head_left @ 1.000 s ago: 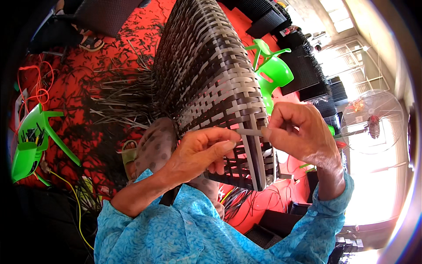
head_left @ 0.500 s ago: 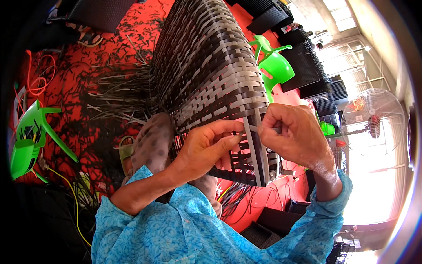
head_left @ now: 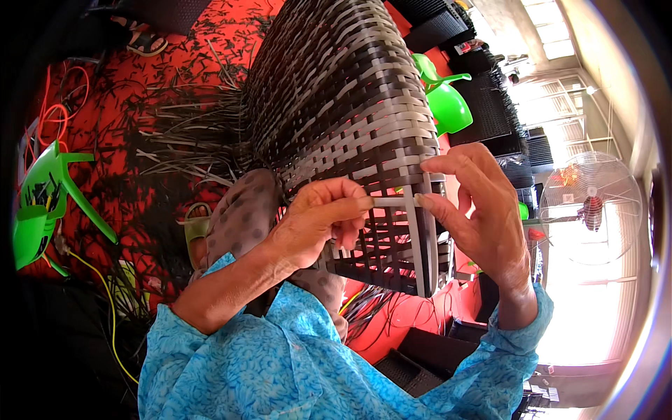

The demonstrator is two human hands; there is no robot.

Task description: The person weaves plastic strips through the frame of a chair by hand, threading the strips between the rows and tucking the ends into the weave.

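A large woven panel [head_left: 336,91] of dark brown and grey flat strips leans in front of me, its rounded edge toward the right. Lower down, its weave is open around bare dark strips and a frame edge. My left hand [head_left: 320,218] pinches a light grey weaving strip [head_left: 389,201] between thumb and forefinger, left of the frame edge. That strip runs across to the edge. At the right side of the edge is my right hand [head_left: 483,206], its thumb tip touching near the strip and its forefinger stretched against the weave, fingers apart.
Loose strip ends [head_left: 192,129] fan out left of the panel over a red floor [head_left: 210,38] littered with scraps. A green upturned stool [head_left: 52,192] stands at left, a green chair [head_left: 448,105] behind the panel. A fan [head_left: 591,206] and stacked dark woven pieces [head_left: 490,105] are at right.
My right hand has opened from a closed pinch, its forefinger now extended on the edge. My left hand has drawn slightly left with the strip, which now shows more. The panel has shifted slightly right.
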